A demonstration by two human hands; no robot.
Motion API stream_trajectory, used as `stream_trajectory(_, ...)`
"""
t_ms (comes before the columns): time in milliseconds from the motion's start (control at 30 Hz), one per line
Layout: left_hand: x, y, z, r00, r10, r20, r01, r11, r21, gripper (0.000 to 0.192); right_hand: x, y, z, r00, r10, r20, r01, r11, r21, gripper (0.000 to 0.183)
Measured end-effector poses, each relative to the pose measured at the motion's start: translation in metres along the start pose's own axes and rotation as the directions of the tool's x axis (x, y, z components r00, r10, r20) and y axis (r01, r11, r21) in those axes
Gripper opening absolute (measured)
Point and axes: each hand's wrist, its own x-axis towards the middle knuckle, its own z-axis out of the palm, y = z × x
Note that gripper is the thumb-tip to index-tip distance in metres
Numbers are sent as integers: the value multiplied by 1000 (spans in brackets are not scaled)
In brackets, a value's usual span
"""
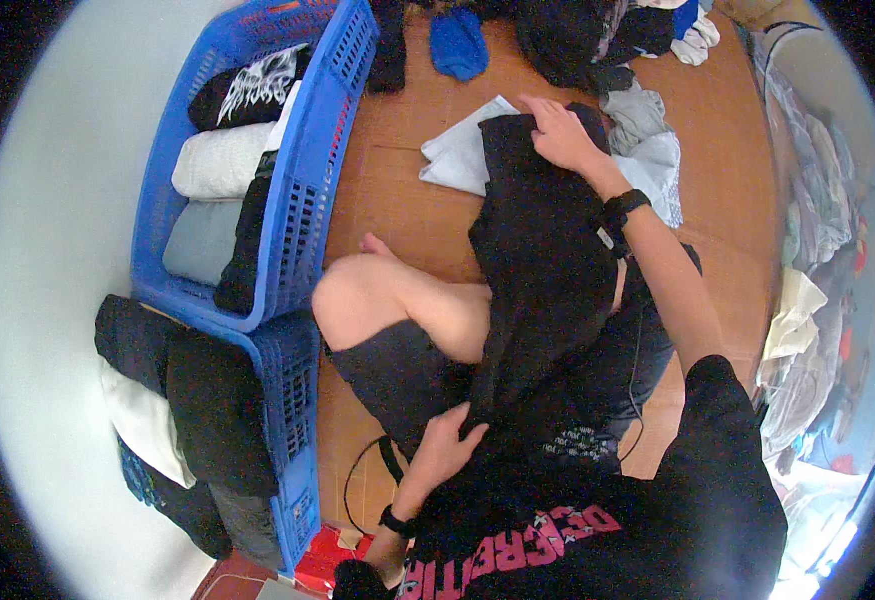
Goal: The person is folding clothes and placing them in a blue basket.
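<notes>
A black garment [538,240] lies stretched across my lap and reaches over the wooden floor. My right hand [561,135] rests on its far end with the fingers extended; whether it grips the cloth cannot be told. Near my waist, my left hand [454,442] pinches the near edge of the garment between thumb and fingers. Beside the far end, on its left, lies a folded light-grey cloth [458,154]. Light-grey and white garments [643,142] lie to the right, partly behind my right forearm.
Left of me stands a blue plastic basket [313,202] with rolled clothes; a second blue basket [298,480] holds dark and white clothes. A blue cloth [458,45] and a dark clothes pile [565,37] lie ahead. Plastic-covered items [820,225] line the right side. A thin cable runs by my legs.
</notes>
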Motion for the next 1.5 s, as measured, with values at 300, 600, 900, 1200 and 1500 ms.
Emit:
stream_trajectory(300,-4,4,-14,994,-37,105,39,999,-18,40,29,22,-15,792,255,555,-71,941,-331,84)
stream_trajectory(600,-8,-7,-3,998,26,64,-34,992,125,49,4,17,-16,926,-325,194,362,908,-209,45)
stream_trajectory(900,-14,15,10,997,-38,67,24,979,201,61,-25,-1,-50,836,-366,408,433,897,-84,29)
stream_trajectory(1200,-12,23,1,996,92,-3,-91,991,98,59,-131,-35,-182,967,-43,-249,28,998,-64,45)
stream_trajectory(1500,-135,85,-190,979,161,-126,-94,902,420,46,-278,-39,-348,853,475,-217,-371,843,389,33)
